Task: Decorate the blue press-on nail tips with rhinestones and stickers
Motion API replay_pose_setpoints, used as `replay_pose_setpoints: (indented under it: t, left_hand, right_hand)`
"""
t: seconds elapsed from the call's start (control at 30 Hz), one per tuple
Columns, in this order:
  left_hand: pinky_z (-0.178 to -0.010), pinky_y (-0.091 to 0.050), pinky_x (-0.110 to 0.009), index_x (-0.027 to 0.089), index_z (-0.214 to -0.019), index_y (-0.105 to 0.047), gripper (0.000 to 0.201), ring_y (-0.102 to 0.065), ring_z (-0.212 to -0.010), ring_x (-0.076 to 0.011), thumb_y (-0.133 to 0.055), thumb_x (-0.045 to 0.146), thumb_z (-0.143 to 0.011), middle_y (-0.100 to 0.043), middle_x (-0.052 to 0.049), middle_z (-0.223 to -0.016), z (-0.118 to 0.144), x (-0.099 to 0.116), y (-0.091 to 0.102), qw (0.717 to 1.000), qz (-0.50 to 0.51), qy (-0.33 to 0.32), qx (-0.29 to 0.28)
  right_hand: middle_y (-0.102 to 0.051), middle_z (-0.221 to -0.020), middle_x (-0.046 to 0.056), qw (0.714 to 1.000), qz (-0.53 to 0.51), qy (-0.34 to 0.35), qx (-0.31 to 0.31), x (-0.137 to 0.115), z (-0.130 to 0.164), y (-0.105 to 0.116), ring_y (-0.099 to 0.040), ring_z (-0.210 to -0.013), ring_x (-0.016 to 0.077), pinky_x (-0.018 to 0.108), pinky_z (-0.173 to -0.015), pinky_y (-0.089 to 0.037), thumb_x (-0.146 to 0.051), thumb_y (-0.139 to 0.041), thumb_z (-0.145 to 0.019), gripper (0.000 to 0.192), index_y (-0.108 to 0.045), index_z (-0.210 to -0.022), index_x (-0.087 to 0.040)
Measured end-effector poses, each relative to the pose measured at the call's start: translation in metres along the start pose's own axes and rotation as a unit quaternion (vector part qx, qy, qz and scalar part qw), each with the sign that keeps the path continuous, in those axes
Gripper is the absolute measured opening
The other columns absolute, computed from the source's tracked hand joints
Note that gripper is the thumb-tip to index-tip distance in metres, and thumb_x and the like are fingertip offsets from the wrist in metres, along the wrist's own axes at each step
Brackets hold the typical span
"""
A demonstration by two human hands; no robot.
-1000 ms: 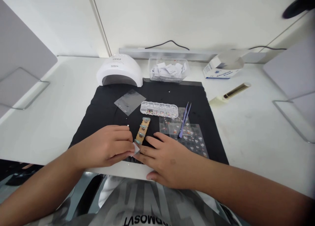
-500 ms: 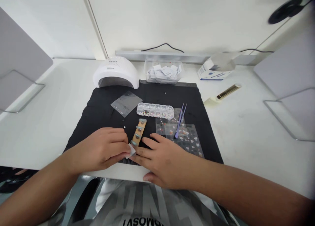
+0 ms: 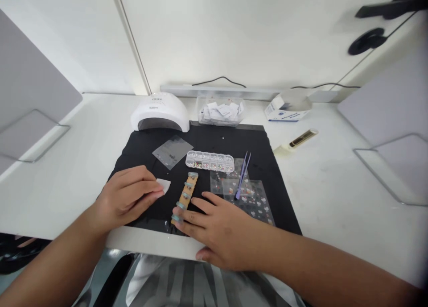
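A small white wipe (image 3: 164, 186) is pinched between the thumb and fingers of my left hand (image 3: 132, 195), to the left of a tan, wavy-edged strip (image 3: 186, 194). Several pale blue-green nail tips (image 3: 181, 205) sit in a row along this strip, some with small dark decorations. My right hand (image 3: 217, 229) lies with its fingers stretched out, fingertips touching the near end of the strip. Right of the strip are clear sticker sheets (image 3: 257, 200) with purple tweezers (image 3: 241, 177) on top. Behind it stands a clear compartment case (image 3: 210, 161) of tiny gems.
A black mat (image 3: 207, 139) covers the middle of the white table. At the back are a white nail lamp (image 3: 160, 110), a clear tub (image 3: 220, 113) of white packets and an open box (image 3: 288, 108). A gold-handled brush (image 3: 302, 138) lies right; a clear sheet (image 3: 172, 151) lies left.
My left hand has drawn the wipe away from the strip's near end, up and to the left. My right fingers stay at the strip. The camera view has tilted slightly upward.
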State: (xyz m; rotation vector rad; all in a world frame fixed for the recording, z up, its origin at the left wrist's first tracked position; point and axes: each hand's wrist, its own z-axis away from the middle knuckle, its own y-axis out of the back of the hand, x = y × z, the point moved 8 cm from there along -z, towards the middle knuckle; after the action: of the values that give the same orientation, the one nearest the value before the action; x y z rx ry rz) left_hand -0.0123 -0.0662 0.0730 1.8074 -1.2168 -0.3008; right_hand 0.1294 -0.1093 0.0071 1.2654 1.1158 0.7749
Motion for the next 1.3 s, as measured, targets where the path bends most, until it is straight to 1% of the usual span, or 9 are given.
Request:
replay_pose_setpoints:
  t: [0.1, 0.2, 0.3, 0.5, 0.67, 0.8, 1.03, 1.17, 1.3]
  left_hand:
    - [-0.061, -0.049, -0.021, 0.018, -0.094, -0.065, 0.013, -0.059, -0.07, -0.0097, -0.063, 0.007, -0.087, -0.063, -0.002, -0.081, 0.0, -0.009, 0.006, 0.999, 0.004, 0.029, 0.036]
    - [-0.06, -0.05, -0.019, 0.017, -0.093, -0.066, 0.011, -0.061, -0.07, -0.0095, -0.062, 0.008, -0.087, -0.064, -0.002, -0.082, 0.003, -0.019, 0.004, 0.998, 0.006, 0.054, 0.039]
    - [-0.052, -0.044, -0.017, 0.018, -0.095, -0.064, 0.01, -0.058, -0.063, -0.0079, -0.062, 0.012, -0.088, -0.063, -0.001, -0.083, 0.01, -0.033, 0.004, 0.993, 0.001, 0.097, 0.066]
    - [-0.049, -0.043, -0.018, 0.02, -0.102, -0.054, 0.012, -0.05, -0.056, -0.008, -0.058, 0.023, -0.091, -0.056, 0.003, -0.075, 0.011, -0.05, 0.022, 0.976, -0.017, 0.174, 0.129]
    - [-0.05, -0.041, -0.018, 0.019, -0.1, -0.056, 0.018, -0.046, -0.054, -0.0069, -0.061, 0.033, -0.091, -0.056, 0.004, -0.074, -0.042, -0.051, 0.022, 0.981, -0.038, 0.187, 0.028]
    - [-0.053, -0.042, -0.019, 0.02, -0.098, -0.061, 0.019, -0.052, -0.058, -0.008, -0.061, 0.037, -0.091, -0.06, 0.004, -0.075, -0.118, -0.045, -0.015, 0.983, -0.052, 0.139, -0.109]
    - [-0.088, -0.056, -0.042, 0.014, -0.12, -0.058, 0.033, -0.063, -0.102, -0.0209, -0.059, 0.036, -0.096, -0.062, -0.009, -0.119, -0.25, -0.049, -0.138, 0.95, -0.107, 0.05, -0.288]
    - [-0.089, -0.056, -0.043, 0.015, -0.123, -0.057, 0.034, -0.062, -0.105, -0.0218, -0.059, 0.035, -0.096, -0.06, -0.01, -0.122, -0.285, -0.061, -0.193, 0.932, -0.145, 0.037, -0.331]
    - [-0.09, -0.056, -0.043, 0.015, -0.123, -0.057, 0.034, -0.062, -0.106, -0.0223, -0.059, 0.035, -0.095, -0.06, -0.01, -0.123, -0.3, -0.067, -0.204, 0.929, -0.19, 0.015, -0.316]
  right_hand:
    - [-0.053, -0.146, 0.006, 0.999, 0.008, 0.022, 0.021, 0.001, 0.004, 0.01, -0.05, -0.115, 0.0257, 0.043, -0.099, -0.036, -0.045, -0.053, -0.095, 0.047, -0.056, -0.131, -0.015]
    - [-0.072, -0.098, 0.006, 0.996, 0.009, 0.047, 0.069, 0.002, 0.008, 0.021, -0.054, -0.088, 0.0216, 0.038, -0.081, -0.038, -0.04, -0.053, -0.094, 0.03, -0.068, -0.087, -0.016]
    - [-0.059, -0.062, 0.001, 0.987, 0.011, 0.065, 0.146, 0.004, 0.012, 0.031, -0.045, -0.067, 0.0168, 0.035, -0.067, -0.032, -0.036, -0.055, -0.091, 0.036, -0.056, -0.06, -0.018]
    - [-0.051, -0.051, -0.002, 0.972, 0.002, 0.055, 0.229, 0.013, 0.017, 0.037, -0.037, -0.054, 0.0137, 0.033, -0.056, -0.025, -0.033, -0.054, -0.088, 0.041, -0.048, -0.05, -0.018]
    - [-0.054, -0.049, -0.002, 0.98, 0.004, 0.042, 0.196, 0.015, 0.012, 0.031, -0.043, -0.051, 0.0136, 0.033, -0.053, -0.026, -0.035, -0.06, -0.084, 0.039, -0.051, -0.05, -0.019]
    - [-0.057, -0.049, -0.003, 0.98, 0.013, 0.032, 0.195, 0.017, 0.009, 0.027, -0.046, -0.049, 0.014, 0.033, -0.05, -0.026, -0.038, -0.062, -0.081, 0.036, -0.056, -0.051, -0.02]
    - [-0.067, -0.056, -0.002, 0.995, 0.001, -0.007, 0.097, 0.028, 0.003, 0.02, -0.057, -0.055, 0.0163, 0.032, -0.05, -0.029, -0.045, -0.059, -0.087, 0.037, -0.069, -0.061, -0.02]
    - [-0.074, -0.068, -0.001, 0.999, -0.021, 0.006, 0.028, 0.026, 0.002, 0.026, -0.062, -0.063, 0.0171, 0.031, -0.048, -0.032, -0.047, -0.053, -0.094, 0.04, -0.075, -0.074, -0.021]
    - [-0.077, -0.08, 0.0, 0.999, -0.031, 0.006, -0.043, 0.027, 0.001, 0.03, -0.065, -0.07, 0.0179, 0.03, -0.049, -0.035, -0.046, -0.053, -0.095, 0.037, -0.076, -0.083, -0.021]
